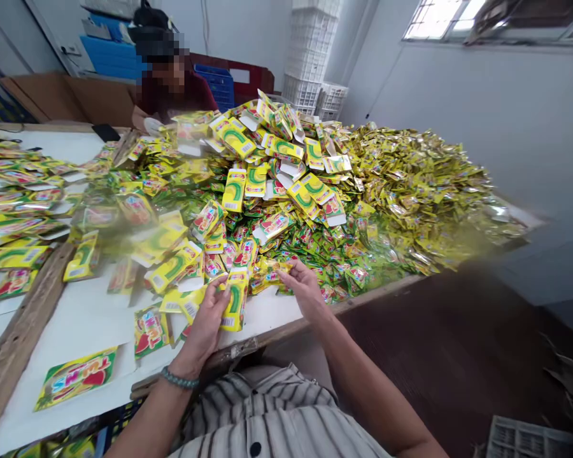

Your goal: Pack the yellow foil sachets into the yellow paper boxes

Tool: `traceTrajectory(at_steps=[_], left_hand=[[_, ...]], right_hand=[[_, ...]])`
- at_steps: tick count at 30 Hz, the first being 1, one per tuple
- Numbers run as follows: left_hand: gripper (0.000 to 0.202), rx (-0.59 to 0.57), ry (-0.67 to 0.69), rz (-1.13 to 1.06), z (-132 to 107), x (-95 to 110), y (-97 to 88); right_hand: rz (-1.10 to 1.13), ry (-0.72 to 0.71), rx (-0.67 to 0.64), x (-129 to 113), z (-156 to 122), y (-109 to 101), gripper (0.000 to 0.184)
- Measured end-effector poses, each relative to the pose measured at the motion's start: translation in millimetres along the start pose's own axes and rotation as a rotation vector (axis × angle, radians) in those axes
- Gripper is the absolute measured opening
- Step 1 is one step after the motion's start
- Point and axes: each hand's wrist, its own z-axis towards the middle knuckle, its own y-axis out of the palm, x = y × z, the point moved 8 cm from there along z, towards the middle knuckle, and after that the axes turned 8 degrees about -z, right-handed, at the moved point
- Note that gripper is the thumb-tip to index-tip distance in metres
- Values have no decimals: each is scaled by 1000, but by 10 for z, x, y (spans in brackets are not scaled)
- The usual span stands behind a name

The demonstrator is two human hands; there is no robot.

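My left hand (211, 313) is closed on a small yellow box (236, 304) with a green curved stripe and a barcode. The box stands roughly upright over the table's front edge. Just right of it, my right hand (304, 287) pinches a shiny yellow sachet (273, 273) between thumb and fingertips, near the box's upper end. Behind both hands rises a heap of yellow boxes (237, 137), many with white flaps open. Green sachets (325, 251) lie under and beside them.
A large pile of gold sachets (420, 184) covers the table's right side. Boxes lie in rows behind a wooden strip (26, 324) at left. A flat printed packet (76, 376) lies front left. Across the table sits another person (172, 89). White crates (310, 51) are stacked behind.
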Motion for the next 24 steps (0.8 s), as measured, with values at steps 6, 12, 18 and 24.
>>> traceTrajectory(at_steps=[6, 12, 18, 24], left_hand=[[55, -101, -133, -118, -186, -62, 245], [54, -265, -194, -19, -278, -176, 497], [63, 147, 179, 281, 1, -72, 237], [51, 196, 528, 808, -76, 186, 285]], right_hand=[[-162, -84, -57, 125, -165, 243, 22], [-445, -125, 98, 137, -230, 241, 15], [-215, 5, 214, 291, -225, 267, 16], [-58, 123, 288, 415, -239, 186, 32]])
